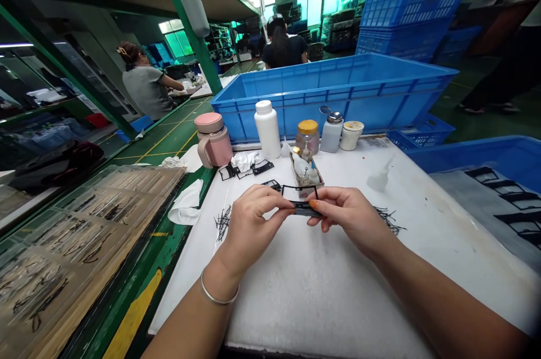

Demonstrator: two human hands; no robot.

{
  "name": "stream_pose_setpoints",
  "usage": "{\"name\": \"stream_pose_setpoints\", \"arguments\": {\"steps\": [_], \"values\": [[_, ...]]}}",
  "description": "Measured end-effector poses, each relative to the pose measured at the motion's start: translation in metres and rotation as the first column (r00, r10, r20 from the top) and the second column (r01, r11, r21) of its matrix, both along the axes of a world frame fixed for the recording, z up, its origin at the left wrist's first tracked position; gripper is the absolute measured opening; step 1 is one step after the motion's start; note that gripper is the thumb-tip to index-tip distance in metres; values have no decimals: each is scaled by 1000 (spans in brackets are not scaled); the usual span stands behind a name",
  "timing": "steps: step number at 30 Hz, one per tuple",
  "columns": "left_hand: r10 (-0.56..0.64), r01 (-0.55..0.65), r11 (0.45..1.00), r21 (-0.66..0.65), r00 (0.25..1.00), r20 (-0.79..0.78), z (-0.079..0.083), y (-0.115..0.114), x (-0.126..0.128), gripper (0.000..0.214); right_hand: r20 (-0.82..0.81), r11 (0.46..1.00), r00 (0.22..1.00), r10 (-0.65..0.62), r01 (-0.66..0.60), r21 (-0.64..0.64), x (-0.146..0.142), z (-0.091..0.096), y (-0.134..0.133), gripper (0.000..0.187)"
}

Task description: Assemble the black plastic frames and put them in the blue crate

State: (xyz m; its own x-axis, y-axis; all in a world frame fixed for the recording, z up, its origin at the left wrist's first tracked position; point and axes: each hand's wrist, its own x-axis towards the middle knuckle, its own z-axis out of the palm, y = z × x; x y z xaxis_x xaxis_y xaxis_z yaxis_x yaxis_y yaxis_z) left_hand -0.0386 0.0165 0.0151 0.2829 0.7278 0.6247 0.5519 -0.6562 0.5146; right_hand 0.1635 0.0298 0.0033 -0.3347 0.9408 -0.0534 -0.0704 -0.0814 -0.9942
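Between my two hands, above the white tabletop (291,291), is a small black rectangular frame (299,206) with a clear opening. My left hand (257,212) pinches its left end between thumb and fingers, and a metal bangle circles that wrist. At the other end my right hand (344,209) grips the frame, thumb on the near side. Just beyond it sits a small box (305,170) with a white squeeze bottle and other small items. Thin black strips (223,221) lie left of my left hand, and more black strips (389,219) lie partly behind my right wrist.
A pink mug (213,142), a white bottle (267,131), a yellow-lidded jar (307,136) and a pump bottle (332,132) line the back before a large blue crate (329,94). More black frames (513,195) lie at right. Two people sit farther off.
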Motion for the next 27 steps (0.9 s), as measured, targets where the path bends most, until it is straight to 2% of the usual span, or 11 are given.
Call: {"name": "stream_pose_setpoints", "arguments": {"steps": [9, 16, 27], "values": [[46, -51, 995, -91, 998, -47, -2, 0, 0, 5, -8, 1000, 1000, -22, 22, 10, 0, 1, -4, 24], [66, -39, 953, -300, 995, 79, -1, 0, 6, 5, -32, 1000, 999, 2, -2, 26, -1, 3, -4, 22], [107, -63, 935, -348, 988, 110, -1, 2, 5, 5, -10, 999, 1000, -9, 9, 34, -2, 2, -5, 24]]}}
